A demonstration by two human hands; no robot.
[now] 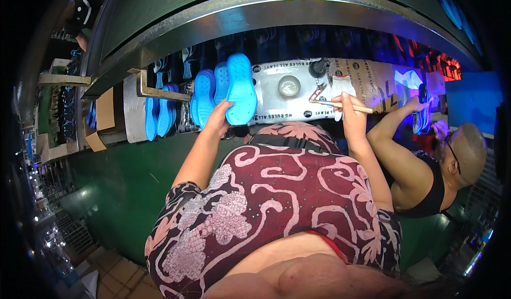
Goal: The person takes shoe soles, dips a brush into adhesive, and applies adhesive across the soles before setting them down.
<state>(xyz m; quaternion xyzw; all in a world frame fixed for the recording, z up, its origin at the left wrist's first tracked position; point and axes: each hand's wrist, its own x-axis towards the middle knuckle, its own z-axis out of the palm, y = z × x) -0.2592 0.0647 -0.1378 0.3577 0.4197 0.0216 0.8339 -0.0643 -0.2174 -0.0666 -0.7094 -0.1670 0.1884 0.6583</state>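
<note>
My left hand grips a bright blue shoe sole by its lower end and holds it up over the conveyor belt. More blue soles lie on the belt just left of it. My right hand holds a wooden-handled brush, its white bristle end pointing toward a small round glue pot on the paper-covered work surface.
A person in a black top stands at my right, one hand on a blue shoe part under violet light. A curved metal hood arches over the belt. The green machine front and a tiled floor lie below left.
</note>
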